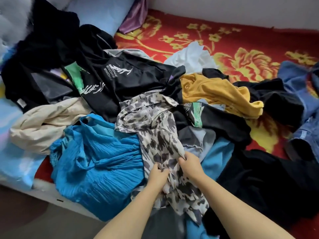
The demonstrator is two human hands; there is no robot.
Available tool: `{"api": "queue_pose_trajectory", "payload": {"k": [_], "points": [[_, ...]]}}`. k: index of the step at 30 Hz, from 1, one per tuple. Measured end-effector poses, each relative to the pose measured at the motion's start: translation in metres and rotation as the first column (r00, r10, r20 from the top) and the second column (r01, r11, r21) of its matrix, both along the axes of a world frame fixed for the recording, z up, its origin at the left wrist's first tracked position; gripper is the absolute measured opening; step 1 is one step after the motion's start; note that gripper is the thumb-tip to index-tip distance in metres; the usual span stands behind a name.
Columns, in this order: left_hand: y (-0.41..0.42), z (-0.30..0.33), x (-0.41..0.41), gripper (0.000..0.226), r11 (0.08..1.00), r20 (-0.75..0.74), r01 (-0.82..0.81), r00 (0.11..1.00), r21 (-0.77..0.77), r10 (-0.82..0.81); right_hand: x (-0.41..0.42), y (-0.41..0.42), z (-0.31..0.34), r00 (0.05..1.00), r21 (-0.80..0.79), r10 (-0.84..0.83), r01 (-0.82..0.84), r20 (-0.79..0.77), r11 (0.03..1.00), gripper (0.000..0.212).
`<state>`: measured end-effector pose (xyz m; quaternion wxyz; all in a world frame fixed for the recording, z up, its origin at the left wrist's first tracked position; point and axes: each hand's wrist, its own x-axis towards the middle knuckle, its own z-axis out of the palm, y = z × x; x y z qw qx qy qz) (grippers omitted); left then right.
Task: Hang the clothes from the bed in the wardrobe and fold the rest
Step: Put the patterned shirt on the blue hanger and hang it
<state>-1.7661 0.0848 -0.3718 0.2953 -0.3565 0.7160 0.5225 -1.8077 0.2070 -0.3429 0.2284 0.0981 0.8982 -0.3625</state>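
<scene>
Your left hand [158, 175] and right hand [189, 163] both pinch the patterned blouse [155, 121], mid-pile at the bed's near edge [46, 192]. Blue pleated garment [96, 159] touches it left, black clothes [259, 183] right. Bare red blanket [233, 42] lies beyond the heap.

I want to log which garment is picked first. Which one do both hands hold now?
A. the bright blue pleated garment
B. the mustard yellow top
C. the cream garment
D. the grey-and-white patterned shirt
D: the left hand and the right hand both pinch the patterned shirt near the front edge of the pile, while the other garments lie untouched.
</scene>
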Motion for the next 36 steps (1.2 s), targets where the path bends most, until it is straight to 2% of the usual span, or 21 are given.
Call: {"api": "queue_pose_trajectory", "payload": {"k": [1,2,4,6,7,9,11,13,16,17,18,21,23,25,27,29,34,36], "points": [[-0.002,0.007,-0.003,0.043,0.993,0.008,-0.088,0.996,0.081,0.088,-0.001,-0.004,0.008,0.999,-0.066,0.033,-0.034,-0.010,0.997,0.022],[-0.005,0.021,-0.005,0.038,0.943,0.035,-0.245,0.969,0.227,0.243,0.000,-0.010,0.022,0.997,-0.117,0.081,-0.081,-0.006,0.990,0.023],[-0.015,0.044,-0.009,0.049,0.739,0.159,-0.481,0.871,0.472,0.465,0.006,-0.022,0.048,0.975,-0.214,0.222,-0.212,0.025,0.953,0.022],[-0.030,0.073,-0.012,0.062,0.599,0.215,-0.533,0.826,0.597,0.521,0.018,-0.031,0.065,0.925,-0.285,0.374,-0.342,0.066,0.895,0.023],[-0.038,0.090,-0.010,0.060,0.585,0.205,-0.518,0.831,0.624,0.517,0.026,-0.033,0.075,0.899,-0.303,0.432,-0.392,0.076,0.869,0.026],[-0.051,0.120,0.001,0.042,0.595,0.148,-0.481,0.841,0.644,0.520,0.039,-0.035,0.090,0.861,-0.398,0.491,-0.408,0.133,0.822,0.024],[-0.065,0.143,0.016,0.026,0.648,0.058,-0.422,0.862,0.635,0.504,0.051,-0.032,0.105,0.819,-0.541,0.508,-0.310,0.265,0.782,0.017],[-0.079,0.173,0.037,0.024,0.722,-0.047,-0.322,0.897,0.612,0.440,0.060,-0.025,0.121,0.778,-0.651,0.490,-0.140,0.394,0.746,0.021],[-0.102,0.220,0.077,0.026,0.830,-0.221,-0.085,0.944,0.551,0.243,0.074,-0.026,0.145,0.826,-0.685,0.266,0.185,0.496,0.704,0.009],[-0.112,0.234,0.092,0.024,0.847,-0.248,-0.026,0.951,0.531,0.185,0.078,-0.031,0.152,0.843,-0.703,0.195,0.265,0.501,0.660,0.012],[-0.121,0.248,0.105,0.023,0.859,-0.267,0.018,0.954,0.511,0.138,0.080,-0.039,0.159,0.853,-0.716,0.135,0.326,0.505,0.617,0.024],[-0.157,0.275,0.147,0.020,0.878,-0.300,0.085,0.952,0.472,0.069,0.092,-0.080,0.183,0.847,-0.731,0.071,0.409,0.527,0.546,0.056],[-0.184,0.291,0.185,0.023,0.883,-0.325,0.103,0.944,0.459,0.059,0.115,-0.121,0.204,0.858,-0.741,0.082,0.384,0.506,0.551,0.056],[-0.212,0.304,0.227,0.032,0.892,-0.342,0.143,0.940,0.429,0.013,0.147,-0.161,0.229,0.863,-0.752,0.124,0.346,0.489,0.561,0.044],[-0.236,0.311,0.264,0.039,0.917,-0.381,0.228,0.920,0.326,-0.094,0.174,-0.191,0.249,0.880,-0.771,0.144,0.307,0.453,0.558,0.030],[-0.268,0.318,0.317,0.042,0.940,-0.398,0.272,0.901,0.205,-0.174,0.213,-0.224,0.273,0.899,-0.815,0.184,0.253,0.397,0.522,0.025],[-0.333,0.330,0.428,0.016,0.964,-0.427,0.228,0.891,0.134,-0.152,0.301,-0.288,0.331,0.911,-0.856,0.356,-0.006,0.209,0.518,0.018],[-0.354,0.337,0.449,0.018,0.974,-0.461,0.225,0.866,0.017,-0.192,0.321,-0.303,0.350,0.878,-0.841,0.469,-0.180,0.097,0.510,0.021]]}}
